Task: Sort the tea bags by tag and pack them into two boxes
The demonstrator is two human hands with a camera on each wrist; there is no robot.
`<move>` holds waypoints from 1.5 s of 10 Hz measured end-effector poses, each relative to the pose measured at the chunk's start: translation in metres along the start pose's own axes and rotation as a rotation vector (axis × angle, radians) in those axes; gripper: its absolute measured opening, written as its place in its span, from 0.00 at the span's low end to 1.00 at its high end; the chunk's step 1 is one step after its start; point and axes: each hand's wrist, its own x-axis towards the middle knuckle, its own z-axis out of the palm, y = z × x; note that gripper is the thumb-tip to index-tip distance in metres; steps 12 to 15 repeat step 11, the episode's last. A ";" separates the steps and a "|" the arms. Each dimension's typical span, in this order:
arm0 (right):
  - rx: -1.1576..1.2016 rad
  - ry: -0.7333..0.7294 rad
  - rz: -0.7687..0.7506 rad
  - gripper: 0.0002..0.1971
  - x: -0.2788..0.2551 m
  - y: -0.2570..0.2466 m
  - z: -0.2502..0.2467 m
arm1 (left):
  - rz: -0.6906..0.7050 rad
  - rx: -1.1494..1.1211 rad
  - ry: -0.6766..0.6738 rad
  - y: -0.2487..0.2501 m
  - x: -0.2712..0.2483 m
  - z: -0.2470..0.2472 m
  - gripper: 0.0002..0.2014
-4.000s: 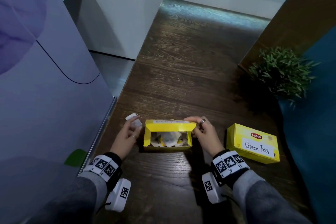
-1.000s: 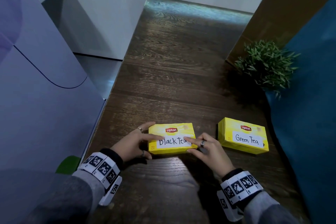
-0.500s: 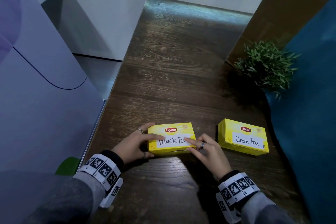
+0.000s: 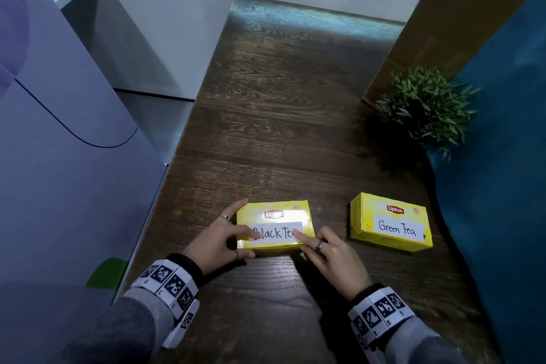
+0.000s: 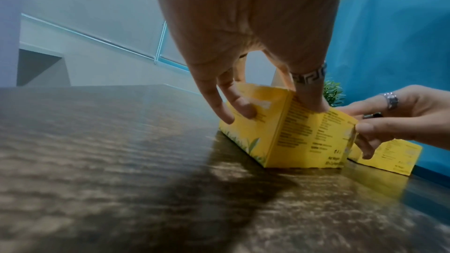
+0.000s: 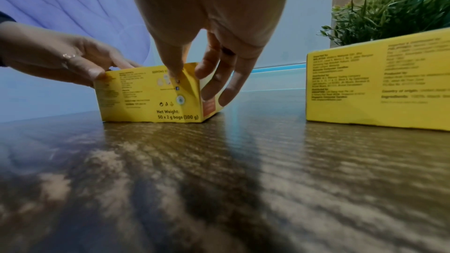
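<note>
Both of your hands are on the yellow Lipton box marked "Black Tea" (image 4: 274, 226). It sits flat on the dark wooden table (image 4: 283, 133), right between your hands, and its lid is closed.

Your left hand (image 4: 217, 241) holds the left end of the box. Your thumb presses on the front side near the top edge, one finger lies across the white label, and the other fingers curl round the left side. In the left wrist view you can see those fingers (image 5: 239, 106) touching the side of the box.

Your right hand (image 4: 331, 255) holds the right end. One finger points onto the label by the last letters, your thumb is on the front side near the corner, and the other fingers (image 6: 225, 88) curl round the right side.

The box marked "Green Tea" (image 4: 391, 223) is also closed. It sits on the table to the right of your right hand, near it but not touching it or the other box.

A small green plant (image 4: 428, 106) stands farther out past that box, on your right.
</note>
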 end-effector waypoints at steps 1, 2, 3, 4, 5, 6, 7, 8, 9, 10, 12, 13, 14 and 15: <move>-0.042 -0.017 0.047 0.20 -0.001 -0.002 -0.002 | -0.004 0.031 -0.007 0.003 0.004 0.002 0.27; -0.025 -0.037 0.163 0.25 -0.002 -0.001 -0.006 | -0.045 0.099 0.010 0.011 0.016 0.007 0.28; 0.001 -0.033 0.261 0.26 -0.001 0.000 -0.009 | -0.087 0.133 0.051 0.022 0.030 0.013 0.29; -0.036 -0.069 0.329 0.28 0.000 0.000 -0.012 | -0.100 0.109 0.080 0.030 0.042 0.022 0.29; -0.072 -0.119 0.374 0.29 0.001 0.001 -0.017 | -0.090 0.097 0.095 0.034 0.049 0.030 0.30; -0.096 -0.150 0.395 0.29 0.002 0.002 -0.022 | -0.066 0.054 0.119 0.038 0.051 0.033 0.28; -0.130 -0.167 0.392 0.28 0.002 0.001 -0.025 | -0.045 -0.033 0.122 0.037 0.050 0.033 0.30; -0.118 -0.173 0.394 0.26 0.001 -0.002 -0.026 | -0.047 -0.027 0.107 0.035 0.051 0.033 0.34; -0.112 -0.161 0.395 0.24 0.000 -0.003 -0.029 | -0.017 -0.042 0.076 0.036 0.056 0.035 0.37; -0.129 -0.151 0.400 0.23 -0.005 -0.007 -0.036 | 0.023 -0.057 -0.008 0.041 0.056 0.037 0.36; -0.100 -0.119 0.406 0.24 -0.010 -0.007 -0.045 | 0.000 -0.100 -0.048 0.039 0.052 0.036 0.36; -0.100 -0.119 0.406 0.24 -0.010 -0.007 -0.045 | 0.000 -0.100 -0.048 0.039 0.052 0.036 0.36; -0.100 -0.119 0.406 0.24 -0.010 -0.007 -0.045 | 0.000 -0.100 -0.048 0.039 0.052 0.036 0.36; -0.100 -0.119 0.406 0.24 -0.010 -0.007 -0.045 | 0.000 -0.100 -0.048 0.039 0.052 0.036 0.36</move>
